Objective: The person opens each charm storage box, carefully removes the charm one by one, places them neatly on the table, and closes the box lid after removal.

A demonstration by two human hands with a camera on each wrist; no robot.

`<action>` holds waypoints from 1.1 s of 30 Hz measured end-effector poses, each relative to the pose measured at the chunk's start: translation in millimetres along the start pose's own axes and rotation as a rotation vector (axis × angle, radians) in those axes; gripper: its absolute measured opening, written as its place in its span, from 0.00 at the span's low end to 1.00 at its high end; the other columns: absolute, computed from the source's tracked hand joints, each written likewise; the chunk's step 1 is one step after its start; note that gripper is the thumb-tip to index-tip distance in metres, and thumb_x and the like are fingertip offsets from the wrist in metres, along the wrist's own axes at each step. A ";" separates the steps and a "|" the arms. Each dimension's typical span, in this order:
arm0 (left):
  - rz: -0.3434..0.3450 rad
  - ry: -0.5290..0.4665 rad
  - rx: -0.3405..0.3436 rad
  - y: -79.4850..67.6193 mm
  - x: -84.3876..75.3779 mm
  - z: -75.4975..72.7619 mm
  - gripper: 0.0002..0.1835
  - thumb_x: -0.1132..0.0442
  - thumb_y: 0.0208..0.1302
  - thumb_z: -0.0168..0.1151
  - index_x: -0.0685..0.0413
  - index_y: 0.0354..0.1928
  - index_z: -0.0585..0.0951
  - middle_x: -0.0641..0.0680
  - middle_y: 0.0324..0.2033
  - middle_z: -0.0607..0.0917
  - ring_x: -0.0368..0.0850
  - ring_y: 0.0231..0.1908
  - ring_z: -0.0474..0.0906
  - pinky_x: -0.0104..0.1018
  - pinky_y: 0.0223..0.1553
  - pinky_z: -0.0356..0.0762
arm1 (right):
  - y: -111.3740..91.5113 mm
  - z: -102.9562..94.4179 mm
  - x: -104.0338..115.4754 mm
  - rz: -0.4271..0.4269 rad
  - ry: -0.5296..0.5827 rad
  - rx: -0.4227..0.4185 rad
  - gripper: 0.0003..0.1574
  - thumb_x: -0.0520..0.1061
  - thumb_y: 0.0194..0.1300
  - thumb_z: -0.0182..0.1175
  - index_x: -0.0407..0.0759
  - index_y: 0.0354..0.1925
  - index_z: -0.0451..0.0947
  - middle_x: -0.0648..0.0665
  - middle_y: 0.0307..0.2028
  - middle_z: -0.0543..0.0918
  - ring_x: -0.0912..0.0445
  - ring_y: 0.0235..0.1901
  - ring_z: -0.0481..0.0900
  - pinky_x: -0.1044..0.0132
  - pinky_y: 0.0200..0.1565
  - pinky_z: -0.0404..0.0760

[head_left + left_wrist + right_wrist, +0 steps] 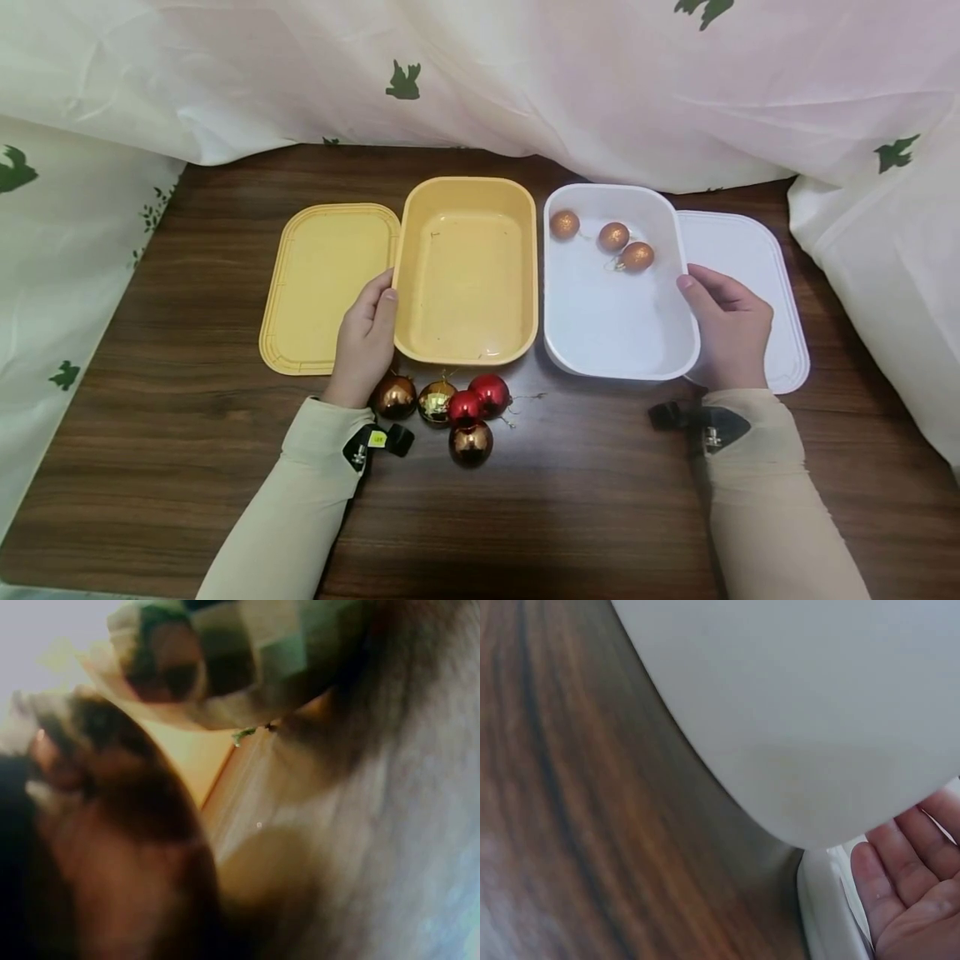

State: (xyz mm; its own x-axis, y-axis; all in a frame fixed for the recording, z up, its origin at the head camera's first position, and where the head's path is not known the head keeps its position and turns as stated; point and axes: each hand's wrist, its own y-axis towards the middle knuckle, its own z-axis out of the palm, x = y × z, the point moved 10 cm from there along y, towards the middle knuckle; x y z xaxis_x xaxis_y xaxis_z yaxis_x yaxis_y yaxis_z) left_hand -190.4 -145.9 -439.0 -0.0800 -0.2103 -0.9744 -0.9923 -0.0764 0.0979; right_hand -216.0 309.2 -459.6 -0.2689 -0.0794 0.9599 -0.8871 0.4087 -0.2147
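At the left side of a yellow plastic box, my left hand grips the wall, thumb at the rim. My right hand holds the right rim of a white plastic box, thumb on top; the right wrist view shows its fingers against the outer wall. Three glittery orange baubles lie at the far end inside the white box. Beside my left wrist sit brown baubles, a faceted gold bauble and two red baubles. Blurred baubles fill much of the left wrist view.
A yellow lid lies left of the yellow box, partly behind my left hand. The white lid lies on the right, partly under the white box. A pale curtain with green bird shapes borders the dark wooden table.
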 end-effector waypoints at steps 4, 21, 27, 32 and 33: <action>-0.005 0.007 -0.007 0.4 0.8 -1.3 0.24 0.56 0.81 0.43 0.58 0.72 0.69 0.58 0.67 0.75 0.50 0.64 0.73 0.44 0.64 0.72 | 0.2 0.1 0.1 -0.005 -0.007 0.000 0.28 0.57 0.60 0.72 0.52 0.57 0.84 0.49 0.56 0.84 0.56 0.52 0.82 0.76 0.37 0.83; 0.041 0.016 -0.076 6.1 -20.9 -10.9 0.21 0.65 0.76 0.52 0.60 0.68 0.72 0.58 0.63 0.78 0.46 0.63 0.74 0.37 0.60 0.76 | 1.1 1.4 -0.2 -0.010 0.016 0.017 0.28 0.57 0.60 0.72 0.51 0.57 0.85 0.49 0.55 0.84 0.55 0.55 0.80 0.76 0.38 0.83; 0.125 0.001 -0.048 12.3 -48.7 -6.9 0.22 0.67 0.76 0.53 0.62 0.68 0.71 0.57 0.66 0.75 0.45 0.66 0.71 0.38 0.66 0.70 | 2.4 0.3 -1.8 0.004 0.019 0.005 0.28 0.57 0.59 0.73 0.50 0.56 0.85 0.49 0.54 0.84 0.55 0.54 0.80 0.76 0.38 0.83; 0.169 -0.027 -0.007 10.3 -70.8 3.0 0.22 0.67 0.76 0.53 0.63 0.68 0.71 0.54 0.66 0.76 0.42 0.66 0.71 0.37 0.66 0.69 | 3.3 0.8 -1.7 -0.003 0.005 0.008 0.27 0.57 0.60 0.73 0.50 0.56 0.85 0.48 0.54 0.84 0.55 0.53 0.80 0.76 0.38 0.83; 0.176 -0.031 -0.003 9.4 -75.0 4.5 0.22 0.68 0.75 0.53 0.63 0.68 0.71 0.53 0.65 0.76 0.42 0.66 0.71 0.37 0.66 0.69 | 3.4 1.2 -1.2 -0.008 0.002 0.009 0.27 0.57 0.60 0.73 0.50 0.56 0.85 0.48 0.54 0.84 0.55 0.53 0.80 0.76 0.38 0.83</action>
State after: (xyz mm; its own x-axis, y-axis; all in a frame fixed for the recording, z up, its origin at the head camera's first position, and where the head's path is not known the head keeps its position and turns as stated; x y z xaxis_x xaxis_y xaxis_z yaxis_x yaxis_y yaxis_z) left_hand -194.1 -126.4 -365.9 -0.2554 -0.1910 -0.9478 -0.9623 -0.0442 0.2682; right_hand -219.1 309.7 -461.8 -0.2608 -0.0804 0.9620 -0.8927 0.3996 -0.2086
